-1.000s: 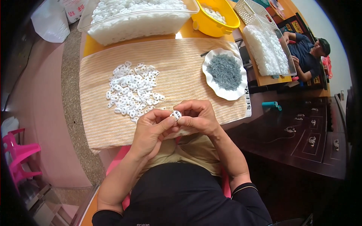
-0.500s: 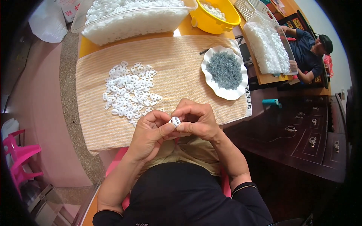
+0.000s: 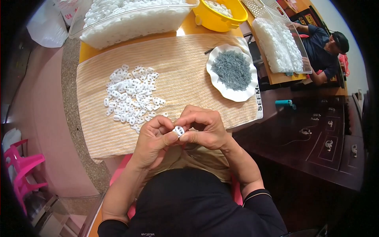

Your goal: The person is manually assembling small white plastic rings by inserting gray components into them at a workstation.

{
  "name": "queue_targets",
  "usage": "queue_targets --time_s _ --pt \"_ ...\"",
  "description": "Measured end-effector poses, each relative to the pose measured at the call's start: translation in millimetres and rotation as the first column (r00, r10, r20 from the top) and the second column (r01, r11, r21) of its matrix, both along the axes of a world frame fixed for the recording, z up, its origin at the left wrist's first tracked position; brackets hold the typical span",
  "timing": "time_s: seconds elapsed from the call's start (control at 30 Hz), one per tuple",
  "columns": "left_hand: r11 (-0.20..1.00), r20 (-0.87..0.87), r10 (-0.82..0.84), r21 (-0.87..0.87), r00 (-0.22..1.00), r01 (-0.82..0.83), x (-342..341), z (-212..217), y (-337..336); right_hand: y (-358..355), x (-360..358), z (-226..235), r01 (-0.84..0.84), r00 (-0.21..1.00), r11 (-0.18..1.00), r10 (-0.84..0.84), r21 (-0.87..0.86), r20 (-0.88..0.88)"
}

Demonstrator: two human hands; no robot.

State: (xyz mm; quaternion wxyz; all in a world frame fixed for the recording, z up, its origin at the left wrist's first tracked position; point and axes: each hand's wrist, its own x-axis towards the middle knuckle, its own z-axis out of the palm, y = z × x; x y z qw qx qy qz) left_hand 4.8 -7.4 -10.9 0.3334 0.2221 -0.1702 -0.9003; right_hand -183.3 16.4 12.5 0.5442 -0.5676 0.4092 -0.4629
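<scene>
At lower centre, the left hand (image 3: 152, 136) and right hand (image 3: 205, 128) pinch one small white plastic piece (image 3: 179, 130) between fingertips, held close for fine work (likely fitting). Beyond, loose white pieces (image 3: 130, 94) lie within reach on the striped cloth (image 3: 185, 59); a white dish of grey pins (image 3: 233, 71) sits upper right.

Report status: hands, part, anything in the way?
Left hand and right hand both pinch one small white plastic piece. Pile of white pieces on striped cloth. Nothing blocking.
</scene>
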Motion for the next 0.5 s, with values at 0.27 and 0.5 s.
queue_targets --time_s 0.27,0.5 --pt "1.000 -0.048 0.000 -0.013 0.999 -0.001 -0.1 5.5 -0.4 0.8 0.8 -0.4 -0.013 1.000 0.999 0.012 -0.044 -0.017" --pt "0.999 -0.029 0.009 -0.049 1.000 -0.010 -1.2 4.0 3.5 2.0 1.6 1.7 -0.005 0.998 0.995 -0.001 -0.100 -0.062"
